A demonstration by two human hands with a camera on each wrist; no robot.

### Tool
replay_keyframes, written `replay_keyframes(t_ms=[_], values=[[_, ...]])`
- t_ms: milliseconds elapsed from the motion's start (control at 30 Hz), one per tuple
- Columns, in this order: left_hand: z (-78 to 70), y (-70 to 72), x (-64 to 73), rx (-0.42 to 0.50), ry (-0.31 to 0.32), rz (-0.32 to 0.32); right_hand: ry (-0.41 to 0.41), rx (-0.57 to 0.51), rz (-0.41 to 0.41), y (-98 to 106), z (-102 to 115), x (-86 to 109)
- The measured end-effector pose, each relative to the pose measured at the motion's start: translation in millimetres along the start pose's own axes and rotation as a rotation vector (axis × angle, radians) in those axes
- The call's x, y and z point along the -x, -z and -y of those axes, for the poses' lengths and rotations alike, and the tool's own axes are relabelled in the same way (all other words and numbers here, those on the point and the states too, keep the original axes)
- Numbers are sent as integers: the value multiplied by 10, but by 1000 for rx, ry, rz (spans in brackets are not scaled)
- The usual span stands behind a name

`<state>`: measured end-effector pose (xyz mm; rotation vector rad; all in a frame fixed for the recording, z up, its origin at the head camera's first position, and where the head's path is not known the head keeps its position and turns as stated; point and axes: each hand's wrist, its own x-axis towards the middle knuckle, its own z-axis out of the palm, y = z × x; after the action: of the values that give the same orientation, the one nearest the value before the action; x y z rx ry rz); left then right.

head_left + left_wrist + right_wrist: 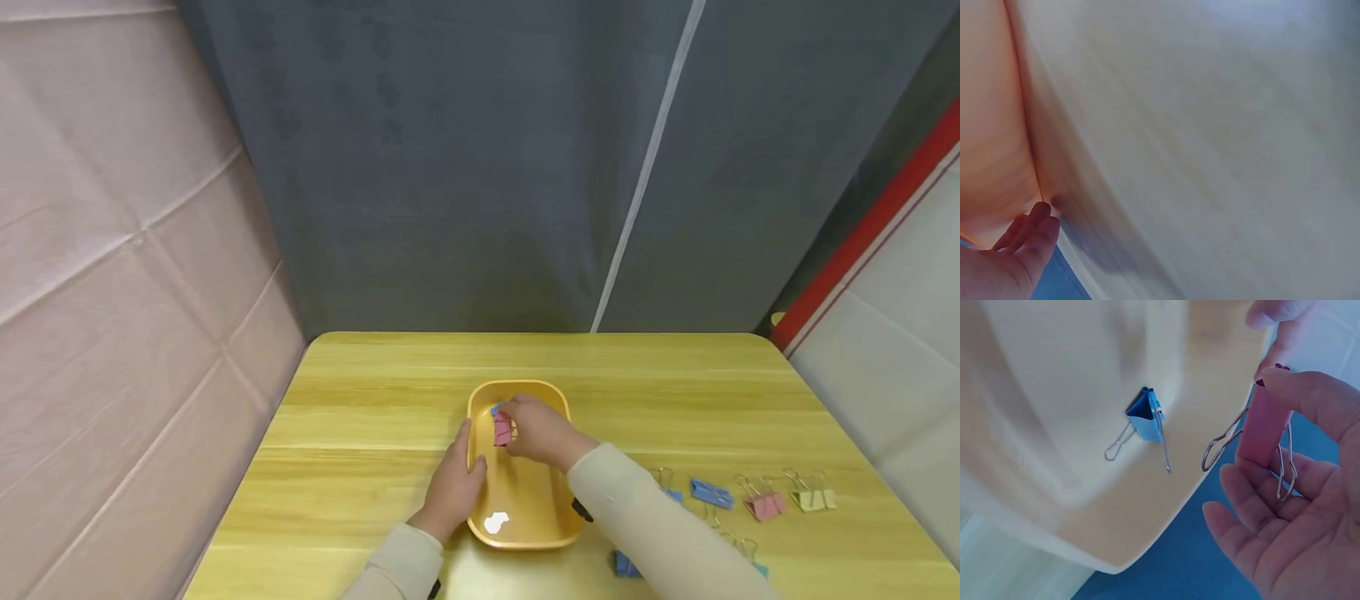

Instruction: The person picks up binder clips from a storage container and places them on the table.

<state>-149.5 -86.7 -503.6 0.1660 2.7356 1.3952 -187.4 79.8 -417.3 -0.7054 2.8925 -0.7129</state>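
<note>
My right hand (538, 433) pinches a pink binder clip (1264, 425) between thumb and fingers, over the far part of a yellow-orange tray (517, 537). Both wire handles of this clip stick out from its body. Inside the tray lies a blue binder clip (1149, 419), partly covered by the right hand in the head view. At the tray's left side, my left hand (453, 487) grips the rim, thumb over the edge. The left wrist view shows its fingers (1038, 240) against the tray's outer wall.
Right of the tray on the wooden table (360, 467) lie more binder clips: blue (712, 493), pink (767, 506), pale yellow (816, 500) and another blue one (627, 565). My right sleeve partly hides some. A grey panel (450, 167) stands behind the table.
</note>
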Motion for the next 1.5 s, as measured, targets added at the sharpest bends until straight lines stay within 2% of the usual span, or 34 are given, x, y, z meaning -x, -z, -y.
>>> replay_keyframes(t_ms=[267, 667, 900, 1167, 1500], values=[[7, 16, -8, -11, 2, 2, -51, -1, -38, 54, -23, 138], [4, 28, -12, -36, 4, -6, -86, 5, -93, 103, -89, 304], [-2, 27, -7, -55, 6, 6, -139, -7, -116, 139, -128, 388], [-27, 41, 6, -48, 14, 16, -188, 6, -119, 271, -197, 508], [-57, 56, 39, -37, 23, 30, -250, 1, -123, 489, -341, 759]])
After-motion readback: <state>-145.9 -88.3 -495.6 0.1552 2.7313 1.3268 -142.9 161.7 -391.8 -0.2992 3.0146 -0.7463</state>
